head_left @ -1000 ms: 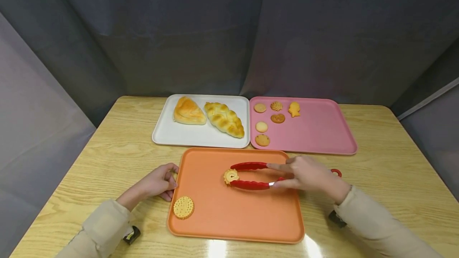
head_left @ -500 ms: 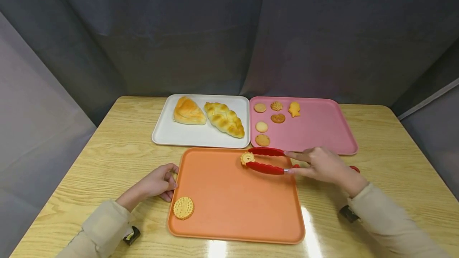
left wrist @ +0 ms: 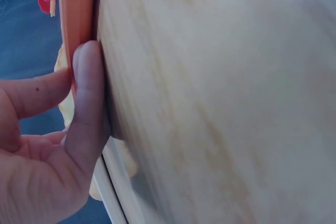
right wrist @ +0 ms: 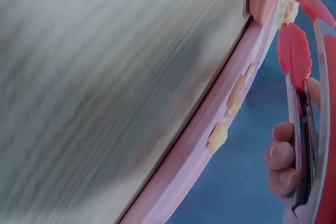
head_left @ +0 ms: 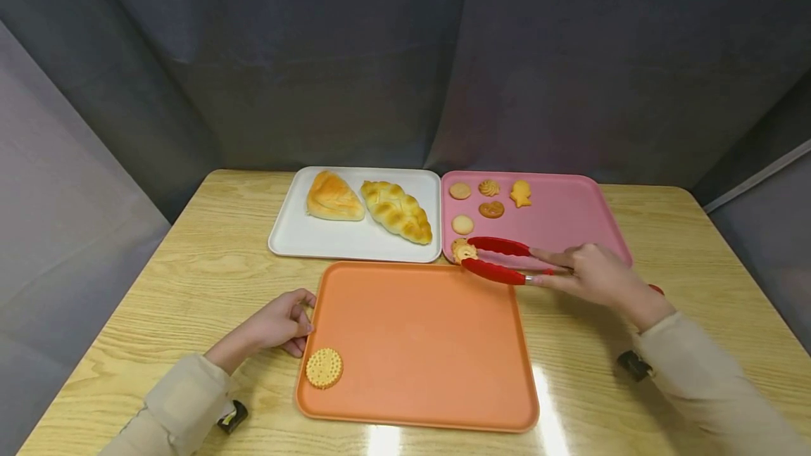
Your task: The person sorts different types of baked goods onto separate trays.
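Note:
My left hand (head_left: 285, 321) holds the left edge of an orange tray (head_left: 412, 343); in the left wrist view its thumb and a finger touch the tray's rim (left wrist: 79, 9). A round, dotted biscuit (head_left: 324, 368) lies in the tray's near left corner. My right hand (head_left: 602, 276) grips red tongs (head_left: 493, 271). Between the tong tips is a small yellow cookie (head_left: 467, 252) with a scalloped edge. It hangs over the near left corner of the pink tray (head_left: 570, 224), partly covering a brown cookie (head_left: 457, 243) there.
Several small cookies, among them a pretzel-shaped one (head_left: 491, 210) and a fish-shaped one (head_left: 521, 193), lie on the pink tray. A white tray (head_left: 291, 238) beside it bears a wedge-shaped bread (head_left: 334, 197) and a braided loaf (head_left: 397, 211). A dark curtain (head_left: 329, 62) hangs behind the table.
My right hand has moved right and away from me, carrying the tongs and cookie from above the orange tray to the pink tray's near left corner. My left hand has stayed put.

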Available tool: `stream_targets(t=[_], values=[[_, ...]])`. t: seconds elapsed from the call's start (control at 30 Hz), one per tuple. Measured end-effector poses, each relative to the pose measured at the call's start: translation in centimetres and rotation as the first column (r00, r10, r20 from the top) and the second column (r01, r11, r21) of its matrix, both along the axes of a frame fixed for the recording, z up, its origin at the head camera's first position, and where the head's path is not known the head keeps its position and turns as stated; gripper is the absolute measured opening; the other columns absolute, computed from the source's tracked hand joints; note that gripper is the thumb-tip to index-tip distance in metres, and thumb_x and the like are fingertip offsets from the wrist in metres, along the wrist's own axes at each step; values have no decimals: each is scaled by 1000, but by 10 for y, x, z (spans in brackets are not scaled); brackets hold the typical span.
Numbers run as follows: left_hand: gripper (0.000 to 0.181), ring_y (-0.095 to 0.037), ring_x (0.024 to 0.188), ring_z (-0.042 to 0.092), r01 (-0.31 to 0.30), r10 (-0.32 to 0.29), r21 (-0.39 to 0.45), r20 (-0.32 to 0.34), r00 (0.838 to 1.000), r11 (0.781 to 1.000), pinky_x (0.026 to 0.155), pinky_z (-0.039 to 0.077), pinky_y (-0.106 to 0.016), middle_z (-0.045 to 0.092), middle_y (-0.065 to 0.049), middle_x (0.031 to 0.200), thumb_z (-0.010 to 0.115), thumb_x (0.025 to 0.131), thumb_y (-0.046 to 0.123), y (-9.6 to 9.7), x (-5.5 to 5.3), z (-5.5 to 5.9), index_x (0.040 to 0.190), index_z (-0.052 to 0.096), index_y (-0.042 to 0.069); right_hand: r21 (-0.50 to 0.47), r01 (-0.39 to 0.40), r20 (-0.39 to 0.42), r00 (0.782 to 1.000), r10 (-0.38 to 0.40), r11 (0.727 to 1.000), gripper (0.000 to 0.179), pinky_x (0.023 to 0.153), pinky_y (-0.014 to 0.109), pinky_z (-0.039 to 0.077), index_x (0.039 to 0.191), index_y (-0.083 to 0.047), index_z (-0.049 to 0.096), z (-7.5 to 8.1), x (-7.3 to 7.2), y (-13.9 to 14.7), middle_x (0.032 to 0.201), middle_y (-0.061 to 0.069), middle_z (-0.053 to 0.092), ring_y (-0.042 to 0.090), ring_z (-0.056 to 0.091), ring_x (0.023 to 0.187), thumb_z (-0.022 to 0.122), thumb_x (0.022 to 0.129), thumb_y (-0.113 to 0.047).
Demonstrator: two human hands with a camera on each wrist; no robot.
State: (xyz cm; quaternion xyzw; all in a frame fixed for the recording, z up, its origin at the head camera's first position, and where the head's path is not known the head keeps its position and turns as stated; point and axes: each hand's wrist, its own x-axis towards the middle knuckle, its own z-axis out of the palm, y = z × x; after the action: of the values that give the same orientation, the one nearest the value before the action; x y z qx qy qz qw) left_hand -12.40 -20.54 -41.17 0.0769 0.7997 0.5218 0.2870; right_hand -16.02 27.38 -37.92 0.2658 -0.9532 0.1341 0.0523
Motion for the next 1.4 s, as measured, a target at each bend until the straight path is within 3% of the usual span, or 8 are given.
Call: stream_targets(t=[0.4,0.57,0.77,0.9,1.0,1.2,1.3,1.4], values=[[30,-16,51,53,-2,2,-6,-3,1000,1000,47,52,-35,51,-10,68,48,86,-8,0,1,2,113,36,-8,17,102,68,992,-103,995,59,42,23,27,119,-6,60,1,-20,13,44,-9,38,10,26,47,70,75,-45],[30,-17,51,53,-6,6,-9,-4,1000,1000,47,52,-35,51,-10,68,49,86,-8,0,0,1,113,37,-8,42,134,74,988,-137,990,59,50,26,37,117,-5,61,-2,-27,17,59,0,60,14,41,55,69,76,-46],[30,-16,51,54,0,0,2,-10,1000,1000,47,52,-36,52,-10,68,49,86,-8,-1,0,-2,114,36,-8,98,186,136,971,-199,978,65,51,28,36,123,-7,56,-5,-33,19,52,-2,53,17,40,56,65,77,-52],[30,-16,51,54,2,-2,7,-11,1000,1000,47,52,-35,52,-10,68,49,86,-8,-1,0,-3,113,36,-8,105,220,146,961,-234,970,69,60,35,43,124,-6,55,-5,-33,21,82,16,66,23,48,71,66,75,-54],[30,-16,51,54,2,-2,2,-11,1000,1000,47,52,-35,52,-10,68,48,85,-8,-1,-1,-3,113,36,-9,114,227,136,961,-241,967,70,65,39,44,124,-6,54,-4,-33,21,101,23,63,26,50,77,67,74,-53],[29,-17,51,54,-11,11,-25,-6,1000,1000,47,53,-35,52,-11,68,48,85,-9,-1,-1,-3,113,37,-8,81,234,151,958,-244,969,73,68,43,47,125,-6,54,-2,-27,19,115,24,55,31,47,87,68,72,-54],[29,-17,51,54,-11,11,-24,-4,1000,1000,47,52,-35,52,-11,68,47,85,-9,-1,-1,-2,112,37,-8,37,206,134,969,-209,978,68,67,40,47,122,-6,56,-2,-22,16,112,20,58,29,48,87,72,71,-48],[30,-17,51,54,-8,8,-12,-7,1000,1000,47,52,-35,52,-10,67,48,85,-9,-1,-1,-1,113,37,-8,3,169,93,981,-168,986,62,58,31,43,118,-6,60,-4,-16,12,94,13,65,23,48,74,74,71,-43]])
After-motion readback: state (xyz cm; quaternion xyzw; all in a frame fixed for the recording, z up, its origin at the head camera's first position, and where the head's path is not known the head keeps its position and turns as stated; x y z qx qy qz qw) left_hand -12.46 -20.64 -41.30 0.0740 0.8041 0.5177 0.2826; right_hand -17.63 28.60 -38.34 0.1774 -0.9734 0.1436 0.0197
